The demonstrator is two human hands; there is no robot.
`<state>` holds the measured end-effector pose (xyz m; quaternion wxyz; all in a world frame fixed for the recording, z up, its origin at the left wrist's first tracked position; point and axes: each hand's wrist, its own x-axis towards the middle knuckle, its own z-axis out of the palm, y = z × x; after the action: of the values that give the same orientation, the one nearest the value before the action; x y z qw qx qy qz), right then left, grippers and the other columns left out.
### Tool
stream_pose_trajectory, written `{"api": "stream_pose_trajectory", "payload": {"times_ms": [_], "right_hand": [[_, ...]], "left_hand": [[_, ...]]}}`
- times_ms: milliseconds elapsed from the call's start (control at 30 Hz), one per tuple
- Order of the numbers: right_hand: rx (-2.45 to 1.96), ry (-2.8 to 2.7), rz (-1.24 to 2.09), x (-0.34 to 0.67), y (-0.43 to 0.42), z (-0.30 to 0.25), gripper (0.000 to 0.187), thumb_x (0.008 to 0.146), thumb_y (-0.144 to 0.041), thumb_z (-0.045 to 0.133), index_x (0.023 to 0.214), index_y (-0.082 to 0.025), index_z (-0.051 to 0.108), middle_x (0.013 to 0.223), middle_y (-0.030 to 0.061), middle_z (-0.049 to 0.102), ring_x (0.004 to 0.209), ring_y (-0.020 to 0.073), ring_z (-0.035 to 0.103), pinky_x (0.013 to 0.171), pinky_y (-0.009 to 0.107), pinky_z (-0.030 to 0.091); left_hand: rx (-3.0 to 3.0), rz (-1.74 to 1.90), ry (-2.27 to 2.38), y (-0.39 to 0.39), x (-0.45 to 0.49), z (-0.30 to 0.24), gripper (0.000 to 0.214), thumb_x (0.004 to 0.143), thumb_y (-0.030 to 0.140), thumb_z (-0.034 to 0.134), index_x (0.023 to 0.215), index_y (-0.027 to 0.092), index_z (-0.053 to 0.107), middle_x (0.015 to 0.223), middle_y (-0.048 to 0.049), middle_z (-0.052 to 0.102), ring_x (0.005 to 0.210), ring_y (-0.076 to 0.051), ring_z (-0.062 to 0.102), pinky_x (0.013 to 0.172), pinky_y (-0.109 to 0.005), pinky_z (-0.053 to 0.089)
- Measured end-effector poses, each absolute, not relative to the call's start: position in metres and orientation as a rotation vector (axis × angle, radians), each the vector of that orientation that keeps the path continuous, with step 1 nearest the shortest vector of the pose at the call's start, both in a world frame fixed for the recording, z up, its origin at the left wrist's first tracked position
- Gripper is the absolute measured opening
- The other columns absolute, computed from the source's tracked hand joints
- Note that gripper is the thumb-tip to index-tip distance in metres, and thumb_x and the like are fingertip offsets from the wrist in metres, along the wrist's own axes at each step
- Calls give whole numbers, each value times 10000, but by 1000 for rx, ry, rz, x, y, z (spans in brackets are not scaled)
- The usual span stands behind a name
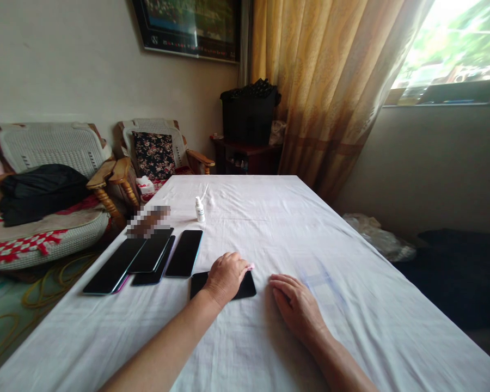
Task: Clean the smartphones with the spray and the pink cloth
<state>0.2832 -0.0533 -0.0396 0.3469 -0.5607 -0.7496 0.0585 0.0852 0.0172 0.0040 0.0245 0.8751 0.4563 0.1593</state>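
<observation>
My left hand (226, 276) rests closed on a black phone (248, 287) that lies flat on the white tablecloth (269, 218). A bit of pink shows at its fingertips; I cannot make out what it is. My right hand (296, 306) lies flat on the cloth just right of that phone, fingers stretched out and empty. A blurred pale transparent sheet (322, 283) lies beside the right hand. Several more dark phones (147, 256) lie in a row to the left. A small white spray bottle (200, 209) stands farther back.
Two wooden armchairs (106, 179) with cushions stand left of the table. A black bag on a dark side table (249, 117) sits in the far corner by a yellow curtain (330, 81). Plastic bags (378, 237) lie on the floor at right.
</observation>
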Motion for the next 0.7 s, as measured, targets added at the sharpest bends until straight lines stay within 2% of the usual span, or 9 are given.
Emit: {"api": "stream_pose_trajectory", "payload": {"times_ms": [300,467,600,700], "right_hand": [[-1470,-2028,106,282,-55,-44,356,921,-256,394,992,-197,738,1099,95,723,1059,268,651,895,454,529],[-1419,-2145,56,281,-53,-54,383,903,-260,412,1156,-178,687,1174,120,692,1080,277,647,911,466,531],[-1298,-2285,154,284,-35,-51,554,791,-192,474,1337,-199,568,1325,107,603,1171,271,602,952,442,522],[-1165,-2336,305,282,-18,-44,697,742,-205,535,1435,-224,458,1457,93,471,1306,282,479,1038,457,456]], "left_hand": [[2767,600,1271,-25,49,-10,100,932,205,582,864,222,654,822,4,628,795,-171,558,722,-298,416],[2744,723,1249,-37,30,-19,91,931,179,571,896,230,637,837,8,618,808,-169,544,726,-300,410],[2727,708,1337,-39,27,-22,59,926,202,589,887,228,626,853,11,620,826,-167,544,740,-304,413],[2740,651,1353,-38,29,-21,80,941,243,579,873,229,620,863,11,620,833,-166,543,739,-304,413]]}}
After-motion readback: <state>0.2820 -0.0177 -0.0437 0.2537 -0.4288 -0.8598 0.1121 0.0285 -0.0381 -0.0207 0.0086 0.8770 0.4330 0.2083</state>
